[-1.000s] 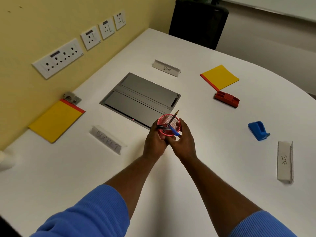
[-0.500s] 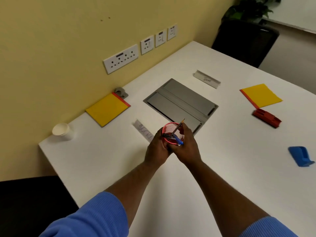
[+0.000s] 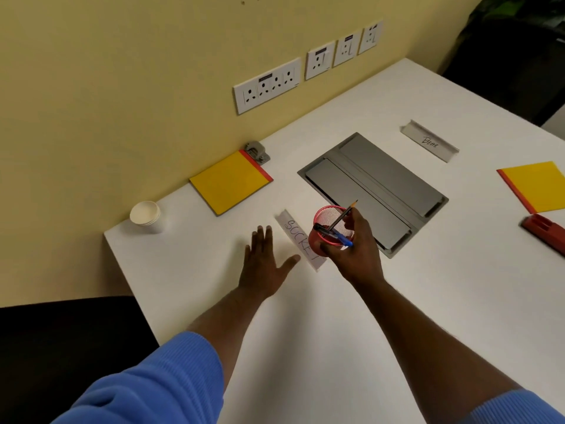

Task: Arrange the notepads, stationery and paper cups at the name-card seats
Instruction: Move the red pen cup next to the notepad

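My right hand (image 3: 356, 250) grips a red mesh pen cup (image 3: 330, 220) holding a pencil and a blue pen, lifted above the near end of the "SOCKET" name card (image 3: 292, 229). My left hand (image 3: 264, 261) is open, fingers spread, just left of that card over the table. A yellow notepad (image 3: 229, 180) lies beyond the card near the wall. White paper cups (image 3: 145, 214), apparently stacked, stand at the table's left corner. A second name card (image 3: 429, 140) and another yellow notepad (image 3: 536, 185) lie at the far right.
A grey cable-box lid (image 3: 376, 185) is set into the white table (image 3: 336, 332) right of my hands. A red stationery holder (image 3: 545, 229) lies at the right edge. Wall sockets (image 3: 266, 85) line the yellow wall. A small grey clip (image 3: 258, 149) sits by the wall. A dark chair is far right.
My left hand has let go of the pen cup and moved left, opening flat. The right hand keeps the cup alone. The view has swung left, bringing the paper cups further in.
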Tool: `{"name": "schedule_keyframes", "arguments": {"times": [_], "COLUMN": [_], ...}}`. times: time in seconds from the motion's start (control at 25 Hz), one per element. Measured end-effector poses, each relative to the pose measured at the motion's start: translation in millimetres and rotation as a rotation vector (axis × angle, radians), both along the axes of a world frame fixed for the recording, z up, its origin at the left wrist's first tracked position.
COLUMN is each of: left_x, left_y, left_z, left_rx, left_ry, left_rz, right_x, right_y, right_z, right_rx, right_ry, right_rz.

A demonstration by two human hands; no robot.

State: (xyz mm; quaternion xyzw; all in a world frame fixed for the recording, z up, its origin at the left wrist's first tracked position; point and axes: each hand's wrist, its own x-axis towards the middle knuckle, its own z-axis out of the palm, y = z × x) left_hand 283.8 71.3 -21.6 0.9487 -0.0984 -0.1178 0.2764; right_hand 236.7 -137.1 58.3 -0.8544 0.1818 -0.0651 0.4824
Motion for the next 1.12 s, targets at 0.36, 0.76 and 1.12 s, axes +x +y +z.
{"name": "schedule_keyframes", "arguments": {"times": [0.36, 0.76, 1.12], "left_x": [89.0, 121.4, 122.8], "left_y": [25.5, 13.1, 15.1], "left_z": [-53.9, -83.9, -90.9], "left_rx": [0.27, 0.375, 0.36], "left_ry": [0.09, -0.151, -0.173], "left_rz": [-0.021, 0.066, 0.085], "right_x": [84.8, 203.7, 286.5], "right_y": [-8.6, 4.5, 23.4], "right_z": [-32.7, -85.4, -109.9], "right_rx": [-0.053, -0.01, 0.035], "right_ry": [0.01, 0.003, -0.042], "right_rz": [0.058, 0.096, 0.067]}}
